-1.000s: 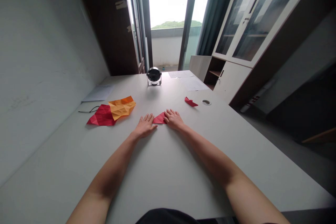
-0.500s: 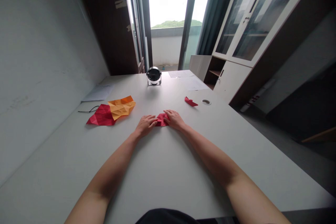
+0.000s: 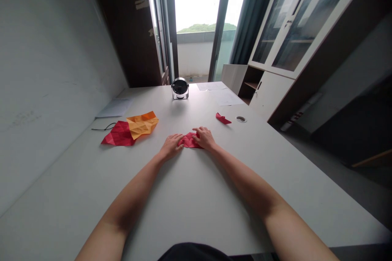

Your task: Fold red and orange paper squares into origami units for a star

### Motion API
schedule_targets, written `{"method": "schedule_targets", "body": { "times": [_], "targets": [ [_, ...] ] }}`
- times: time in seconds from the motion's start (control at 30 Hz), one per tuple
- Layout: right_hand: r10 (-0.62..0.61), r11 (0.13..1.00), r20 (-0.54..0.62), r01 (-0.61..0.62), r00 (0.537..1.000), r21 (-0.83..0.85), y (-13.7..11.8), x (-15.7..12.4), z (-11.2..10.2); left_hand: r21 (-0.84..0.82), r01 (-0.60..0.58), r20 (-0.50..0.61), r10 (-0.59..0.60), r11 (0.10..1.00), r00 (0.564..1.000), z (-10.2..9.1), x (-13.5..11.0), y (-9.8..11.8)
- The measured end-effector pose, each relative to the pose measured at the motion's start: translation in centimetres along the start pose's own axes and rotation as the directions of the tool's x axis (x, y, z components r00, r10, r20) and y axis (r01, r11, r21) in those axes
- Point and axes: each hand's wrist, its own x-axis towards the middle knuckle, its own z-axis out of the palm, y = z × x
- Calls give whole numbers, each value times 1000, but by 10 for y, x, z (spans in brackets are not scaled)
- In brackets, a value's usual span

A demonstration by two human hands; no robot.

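A folded piece of red paper [image 3: 189,140] lies on the white table in front of me, between my two hands. My left hand [image 3: 172,147] grips its left end, thumb at the near side and fingers along the far side. On the right end, my right hand [image 3: 206,138] has its thumb and fingers around the paper, the index finger bent over the far edge. My palms cover both ends, so the folds there are hidden. A small red folded paper boat [image 3: 223,118] rests apart, beyond my right hand.
Left of my hands lie a creased red sheet [image 3: 118,135] and an orange sheet [image 3: 142,125] overlapping it, with a black cord [image 3: 102,129] beside them. A round black and silver device [image 3: 180,89] stands at the back. White papers [image 3: 114,108] and a cable hole [image 3: 241,119] are also there.
The red paper shows wider and flatter between my hands. My right hand has shifted slightly right, and its fingers have bent; my left hand has barely moved.
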Motion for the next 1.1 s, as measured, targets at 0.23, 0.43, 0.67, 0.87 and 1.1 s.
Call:
{"method": "schedule_targets", "body": {
  "times": [0.23, 0.43, 0.67, 0.87, 1.1],
  "targets": [
    [-85, 996, 25, 84, 996, 39, 0, -1, 2, -35, 22, -3, -22, 999, 1000, 0, 1, -2],
    [-119, 979, -29, 122, 993, 165, 2, 1, 2, -62, 33, -23, -35, 998, 999, -1, 1, -4],
    [-175, 917, -125, 208, 977, 340, -11, -3, -8, -202, 57, -100, -79, 978, 992, -7, -2, 5],
    [-230, 917, -152, 267, 961, 297, -27, -8, -12, -343, 133, -74, -168, 930, 983, -10, -1, 10],
    [-204, 958, -195, 237, 959, 161, -30, -10, -20, -543, 208, 6, -244, 814, 970, -7, 3, 10]
  ]
}}
